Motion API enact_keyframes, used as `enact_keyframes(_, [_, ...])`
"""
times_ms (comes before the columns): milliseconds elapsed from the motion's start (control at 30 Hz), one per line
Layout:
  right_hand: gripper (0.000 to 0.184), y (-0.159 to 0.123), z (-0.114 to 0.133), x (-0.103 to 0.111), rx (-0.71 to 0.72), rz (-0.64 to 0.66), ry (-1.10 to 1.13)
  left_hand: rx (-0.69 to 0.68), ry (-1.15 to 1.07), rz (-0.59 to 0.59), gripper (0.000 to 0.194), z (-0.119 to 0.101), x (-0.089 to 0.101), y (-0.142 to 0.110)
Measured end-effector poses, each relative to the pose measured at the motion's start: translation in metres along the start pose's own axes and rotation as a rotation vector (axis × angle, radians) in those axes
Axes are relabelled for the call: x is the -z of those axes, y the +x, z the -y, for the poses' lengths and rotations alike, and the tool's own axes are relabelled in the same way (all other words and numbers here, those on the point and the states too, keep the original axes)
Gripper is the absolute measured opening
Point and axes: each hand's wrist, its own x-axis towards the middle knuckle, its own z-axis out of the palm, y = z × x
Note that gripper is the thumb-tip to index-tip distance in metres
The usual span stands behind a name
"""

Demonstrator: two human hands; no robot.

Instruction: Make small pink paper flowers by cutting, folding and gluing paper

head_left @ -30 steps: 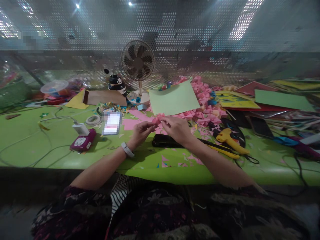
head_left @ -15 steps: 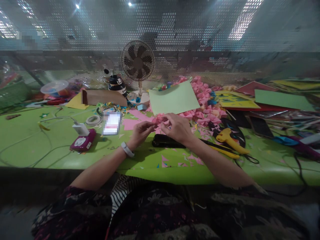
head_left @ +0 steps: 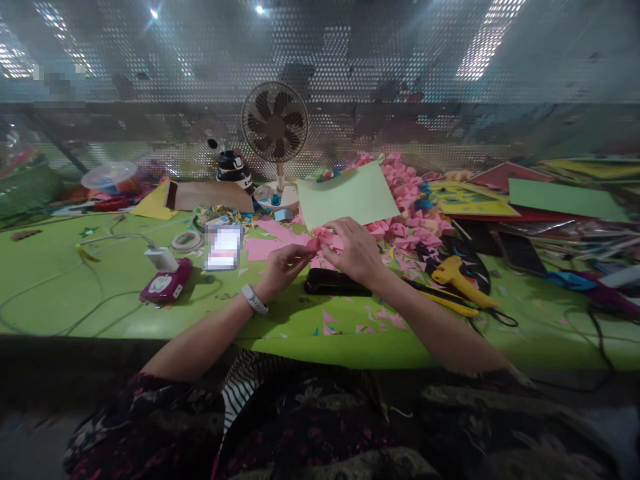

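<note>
A small folded pink paper piece [head_left: 323,237] is held between both hands above the green table [head_left: 90,293]. My left hand [head_left: 284,263], with a white band on the wrist, pinches it from the left. My right hand [head_left: 353,250] closes over it from the right, fingers curled on top. Just beyond lies a light green sheet [head_left: 347,195], resting on a heap of folded pink paper pieces [head_left: 413,213]. A black phone [head_left: 337,282] lies flat under my right wrist.
A yellow glue gun [head_left: 457,277] lies at the right. To the left are a magenta device [head_left: 165,283] with cables, a tape roll [head_left: 187,241] and a small card [head_left: 223,247]. A desk fan [head_left: 275,127] stands at the back. Coloured paper sheets [head_left: 565,197] pile up far right.
My right hand has risen slightly and curled further over the pink paper piece. My left hand stays almost still, keeping its pinch.
</note>
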Motion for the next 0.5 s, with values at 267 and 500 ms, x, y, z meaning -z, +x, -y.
enact_keyframes(267, [0.029, 0.002, -0.002, 0.003, 0.018, 0.06, 0.064, -0.235, 0.276, 0.046, 0.016, -0.005, 0.005, 0.003])
enact_keyframes(500, [0.03, 0.002, -0.002, 0.005, 0.026, 0.073, 0.06, -0.393, 0.488, 0.158, 0.017, -0.003, 0.016, 0.005])
